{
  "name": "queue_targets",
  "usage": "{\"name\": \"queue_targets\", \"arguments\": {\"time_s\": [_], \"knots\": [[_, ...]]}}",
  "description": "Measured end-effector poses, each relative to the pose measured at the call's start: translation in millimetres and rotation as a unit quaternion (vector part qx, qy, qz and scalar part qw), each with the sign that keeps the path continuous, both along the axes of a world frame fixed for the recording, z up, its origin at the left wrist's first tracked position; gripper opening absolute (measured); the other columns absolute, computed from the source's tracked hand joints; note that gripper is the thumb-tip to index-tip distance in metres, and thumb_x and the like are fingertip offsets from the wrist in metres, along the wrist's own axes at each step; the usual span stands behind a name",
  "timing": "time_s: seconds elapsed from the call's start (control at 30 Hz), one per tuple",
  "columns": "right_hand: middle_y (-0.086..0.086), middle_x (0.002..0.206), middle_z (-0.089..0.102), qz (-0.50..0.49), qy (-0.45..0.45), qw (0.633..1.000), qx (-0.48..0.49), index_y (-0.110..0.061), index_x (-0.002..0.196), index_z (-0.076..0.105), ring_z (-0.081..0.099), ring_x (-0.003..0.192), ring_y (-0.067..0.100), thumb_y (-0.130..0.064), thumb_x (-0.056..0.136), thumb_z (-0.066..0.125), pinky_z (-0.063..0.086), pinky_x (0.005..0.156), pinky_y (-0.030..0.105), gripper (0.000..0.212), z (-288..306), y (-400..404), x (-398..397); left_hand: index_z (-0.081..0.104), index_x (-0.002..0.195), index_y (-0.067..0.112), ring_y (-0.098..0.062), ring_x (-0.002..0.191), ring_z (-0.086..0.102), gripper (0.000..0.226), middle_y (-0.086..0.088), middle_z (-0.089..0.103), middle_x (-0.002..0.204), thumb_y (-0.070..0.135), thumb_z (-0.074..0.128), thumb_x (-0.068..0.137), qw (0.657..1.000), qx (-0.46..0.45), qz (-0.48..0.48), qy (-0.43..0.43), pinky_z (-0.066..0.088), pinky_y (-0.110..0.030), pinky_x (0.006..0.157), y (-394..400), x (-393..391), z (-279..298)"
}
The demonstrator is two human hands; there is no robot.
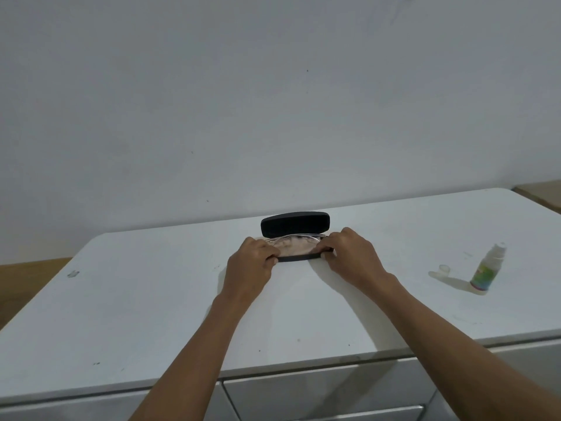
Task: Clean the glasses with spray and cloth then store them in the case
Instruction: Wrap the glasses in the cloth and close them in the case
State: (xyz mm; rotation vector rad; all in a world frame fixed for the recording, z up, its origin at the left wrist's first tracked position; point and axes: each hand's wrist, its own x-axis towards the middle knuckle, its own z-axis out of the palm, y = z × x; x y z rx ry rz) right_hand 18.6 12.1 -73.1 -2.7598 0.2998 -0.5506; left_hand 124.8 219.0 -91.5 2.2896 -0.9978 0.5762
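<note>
A black glasses case (295, 223) lies open on the white table (151, 299), its lid standing upright at the back. Inside the case rest the clear-framed glasses (299, 237) over a pale pinkish cloth (294, 247). My left hand (253, 262) grips the left end of the case's lower half, and my right hand (349, 253) grips its right end. Off to the right stands a small spray bottle (487, 268) with a green label, uncapped, with its clear cap (443, 268) lying on the table just left of it.
The table backs onto a plain white wall (273, 101). Drawers (334, 393) run below the front edge. Wooden surfaces show at the far left (27, 281) and far right (540, 192).
</note>
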Motion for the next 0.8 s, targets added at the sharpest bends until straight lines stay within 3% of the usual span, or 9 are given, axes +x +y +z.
{"name": "queue_targets", "arguments": {"time_s": [0.3,0.4,0.53,0.8], "knots": [[-0.001,0.100,0.066,-0.045,-0.017,0.998,-0.050,-0.026,0.097,0.079,0.050,0.105,0.026,-0.025,0.089,0.066,0.048,0.071,0.035,0.016,-1.8,-3.6,2.8,0.078,0.086,0.021,-0.018,0.093,0.054,0.003,0.008,0.067,0.089,0.019,0.076,0.086,0.999,0.028,0.011,0.022,0.049,-0.033,0.064,1.3,3.9,3.9],[0.000,0.100,0.066,-0.049,-0.013,0.997,-0.053,-0.025,0.098,0.079,0.051,0.105,0.027,-0.027,0.088,0.068,0.049,0.075,0.036,0.016,-1.2,-3.3,3.1,0.078,0.088,0.023,-0.016,0.094,0.052,0.004,0.008,0.062,0.090,0.024,0.078,0.085,0.999,0.016,0.011,0.030,0.040,-0.026,0.065,3.0,4.8,2.6],[-0.001,0.100,0.067,-0.050,-0.038,0.997,-0.042,-0.022,0.100,0.076,0.053,0.103,0.026,-0.026,0.085,0.071,0.045,0.071,0.034,0.016,-3.5,-0.8,2.7,0.076,0.095,0.022,-0.015,0.095,0.051,0.010,0.006,0.062,0.092,0.026,0.078,0.086,0.999,0.003,0.018,0.043,0.043,-0.028,0.064,7.5,4.5,1.0],[0.002,0.099,0.064,-0.080,-0.004,0.996,-0.047,-0.024,0.101,0.078,0.051,0.106,0.028,-0.036,0.087,0.068,0.049,0.077,0.037,0.021,-5.6,1.6,6.6,0.079,0.097,0.022,-0.019,0.097,0.052,0.010,0.003,0.062,0.089,0.028,0.073,0.091,0.998,0.019,0.033,0.050,0.044,-0.029,0.064,7.5,7.6,2.6]]}}
